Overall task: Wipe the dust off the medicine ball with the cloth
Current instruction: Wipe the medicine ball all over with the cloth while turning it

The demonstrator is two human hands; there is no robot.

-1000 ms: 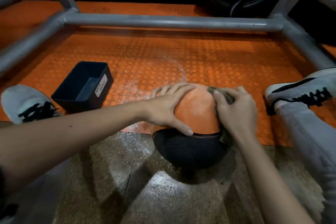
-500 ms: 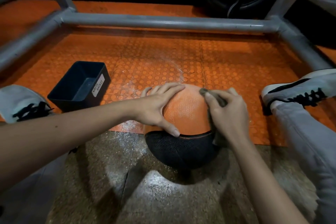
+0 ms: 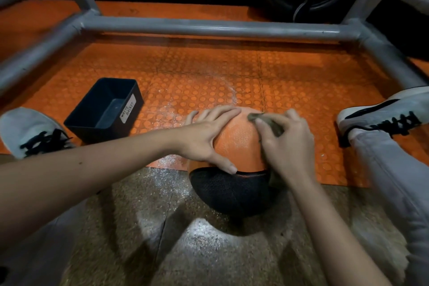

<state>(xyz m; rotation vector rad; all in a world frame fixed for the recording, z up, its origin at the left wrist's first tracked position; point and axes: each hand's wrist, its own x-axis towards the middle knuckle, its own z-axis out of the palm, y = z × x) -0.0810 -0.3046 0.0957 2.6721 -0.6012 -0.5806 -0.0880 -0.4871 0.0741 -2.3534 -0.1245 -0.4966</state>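
You sit on a speckled stone floor (image 3: 144,234) where it meets an orange studded mat (image 3: 301,90). A grey pipe frame (image 3: 209,28) boxes you in, and your shoes (image 3: 383,118) are planted on either side. The medicine ball (image 3: 239,139), orange above and black below, rests on the line where mat gives way to floor, directly in front of you between your legs. A black bin (image 3: 102,134) labelled as a waste basket stands open on the mat to the left, well apart from the ball, likely there to take what comes off. Your left hand (image 3: 204,139) lies spread flat over the ball's left crown with the thumb down at the colour seam, apparently bracing it against rolling. Your right hand (image 3: 290,146) is clamped around the cloth (image 3: 267,121), pressing it to the upper right of the orange half in what looks like mid-wipe. White dust (image 3: 169,160) speckles the mat and floor beside the ball.
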